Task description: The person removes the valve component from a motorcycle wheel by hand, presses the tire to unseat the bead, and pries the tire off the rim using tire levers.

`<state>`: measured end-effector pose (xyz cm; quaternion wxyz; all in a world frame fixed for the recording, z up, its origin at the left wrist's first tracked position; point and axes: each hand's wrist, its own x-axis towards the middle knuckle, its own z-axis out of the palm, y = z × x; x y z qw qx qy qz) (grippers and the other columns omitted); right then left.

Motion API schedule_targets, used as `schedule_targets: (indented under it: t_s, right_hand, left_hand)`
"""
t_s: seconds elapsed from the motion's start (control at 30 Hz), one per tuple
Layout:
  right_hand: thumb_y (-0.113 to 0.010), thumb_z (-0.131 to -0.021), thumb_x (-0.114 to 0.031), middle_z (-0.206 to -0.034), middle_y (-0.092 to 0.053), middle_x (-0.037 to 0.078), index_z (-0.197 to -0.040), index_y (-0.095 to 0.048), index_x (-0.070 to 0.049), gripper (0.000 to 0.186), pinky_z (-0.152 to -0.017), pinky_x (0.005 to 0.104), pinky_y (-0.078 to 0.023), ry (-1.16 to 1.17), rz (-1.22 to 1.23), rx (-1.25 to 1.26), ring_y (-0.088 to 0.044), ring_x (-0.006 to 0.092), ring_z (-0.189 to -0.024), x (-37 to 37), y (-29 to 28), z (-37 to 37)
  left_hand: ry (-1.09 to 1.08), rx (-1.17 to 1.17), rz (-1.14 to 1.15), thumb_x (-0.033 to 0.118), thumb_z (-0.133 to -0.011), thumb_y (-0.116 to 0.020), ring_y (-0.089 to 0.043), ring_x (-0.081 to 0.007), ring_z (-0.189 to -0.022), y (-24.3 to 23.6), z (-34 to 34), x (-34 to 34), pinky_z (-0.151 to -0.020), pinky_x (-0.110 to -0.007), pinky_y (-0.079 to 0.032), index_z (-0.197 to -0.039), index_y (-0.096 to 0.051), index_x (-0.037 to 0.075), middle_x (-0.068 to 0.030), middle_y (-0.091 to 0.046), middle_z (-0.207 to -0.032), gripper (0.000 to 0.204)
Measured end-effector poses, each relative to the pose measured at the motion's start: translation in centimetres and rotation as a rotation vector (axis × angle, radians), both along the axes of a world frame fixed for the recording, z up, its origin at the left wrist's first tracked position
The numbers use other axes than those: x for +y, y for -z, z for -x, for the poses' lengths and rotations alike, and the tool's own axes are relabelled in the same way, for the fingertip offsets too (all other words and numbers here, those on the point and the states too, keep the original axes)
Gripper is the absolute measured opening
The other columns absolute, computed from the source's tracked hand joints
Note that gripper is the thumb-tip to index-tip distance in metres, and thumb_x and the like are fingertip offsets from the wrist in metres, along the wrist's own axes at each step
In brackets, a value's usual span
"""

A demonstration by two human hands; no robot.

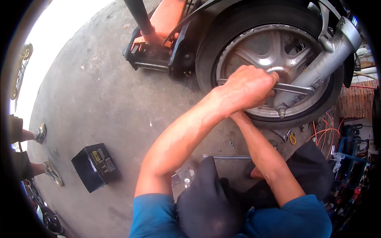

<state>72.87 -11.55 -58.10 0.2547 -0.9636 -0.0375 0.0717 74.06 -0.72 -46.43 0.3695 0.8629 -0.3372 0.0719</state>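
Note:
My left hand (252, 86) is closed round the middle of a straight metal bar (295, 88), whose ends stick out on both sides of the fist. The bar lies across the front of a motorcycle wheel (274, 43), a silver rim with a black tyre. My right forearm (266, 158) passes beneath my left wrist; the right hand is hidden behind it, so its fingers do not show. A grey fork leg (323, 65) slants over the wheel, a nut at its lower end, close to the bar's right end. What the bar joins behind my hand is hidden.
An orange floor jack (162, 27) stands left of the wheel. A long metal rod (226, 156), a wrench (281, 135) and small parts lie on the concrete near my knees. A black box (95, 166) rests at left, near another person's feet (51, 172). Orange cables (327, 131) and tools clutter the right.

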Motion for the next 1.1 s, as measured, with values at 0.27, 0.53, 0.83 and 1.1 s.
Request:
schedule_targets:
  t_s: [0.27, 0.53, 0.83, 1.1]
  right_hand:
    - [-0.072, -0.078, -0.050, -0.146, -0.031, 0.028, -0.142, -0.029, 0.010, 0.098, -0.114, 0.0477, -0.019, 0.113, -0.029, -0.181, -0.024, 0.0393, -0.138, -1.2, 4.3, 3.8]
    - [-0.079, -0.076, -0.025, -0.137, -0.045, 0.023, -0.137, -0.039, 0.005, 0.078, -0.106, 0.0421, -0.035, -0.047, -0.243, -0.447, -0.042, 0.0370, -0.127, 1.8, -0.9, 1.5]
    - [-0.084, -0.073, -0.026, -0.135, -0.047, 0.028, -0.133, -0.036, 0.014, 0.086, -0.109, 0.0403, -0.033, 0.090, -0.334, -0.213, -0.043, 0.0346, -0.130, 2.4, 2.0, -0.2]
    - [-0.086, -0.061, -0.038, -0.109, -0.060, 0.031, -0.109, -0.052, 0.015, 0.079, -0.091, 0.0420, -0.046, 0.044, -0.378, 0.065, -0.059, 0.0390, -0.105, 1.1, 1.7, -2.9]
  left_hand:
    - [-0.452, 0.378, 1.449, 0.017, -0.090, -0.068, -0.054, -0.0132, -0.047, 5.9, 1.6, 7.1, -0.045, -0.024, -0.046, -0.093, -0.058, -0.002, -0.0115, -0.064, -0.075, 0.021]
    - [-0.574, 0.310, 1.864, 0.025, -0.100, -0.047, -0.056, -0.0226, -0.052, 13.3, 9.1, 11.1, -0.062, -0.044, -0.055, -0.091, -0.054, 0.002, -0.0171, -0.062, -0.083, 0.026]
    - [-0.531, 0.419, 1.704, 0.020, -0.093, -0.059, -0.065, -0.0284, -0.073, 14.3, 11.4, 11.1, -0.077, -0.046, -0.054, -0.109, -0.059, -0.001, -0.0231, -0.064, -0.107, 0.026]
    - [-0.432, 0.658, 1.765, 0.012, -0.086, -0.066, -0.066, -0.0307, -0.081, 20.7, 11.1, 10.9, -0.088, -0.050, -0.051, -0.101, -0.070, 0.005, -0.0156, -0.068, -0.106, 0.017]
